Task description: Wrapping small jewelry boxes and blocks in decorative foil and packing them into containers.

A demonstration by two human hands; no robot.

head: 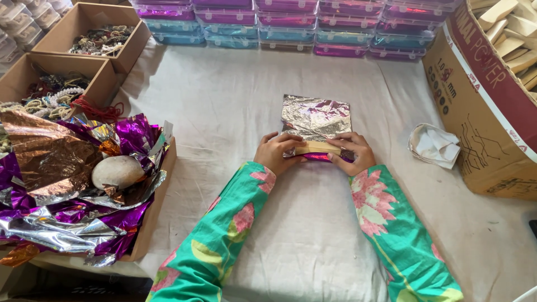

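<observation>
Wood block (317, 147) mid-surface, lying on silver foil sheet (316, 117). Left hand (275, 153) and right hand (352, 152) both grip its ends, pressing foil. Foil scrap box (159, 201) left, crumpled cloth (435, 145) right.

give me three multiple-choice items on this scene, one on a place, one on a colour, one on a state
1. Where does the pale round stone lie?
A. on the foil scraps at left
B. in the big carton at right
C. on the stacked boxes

2. What colour shows on the upper face of the foil sheet?
A. green
B. silver
C. black

3. What are the left hand and right hand doing?
A. resting apart, empty
B. both pressing a wooden block onto the sheet's near edge
C. lifting the stone

Key: 1 A, it sits on crumpled foil; 2 B, shiny silver; 3 B, fingers hold the block from both ends.
</observation>
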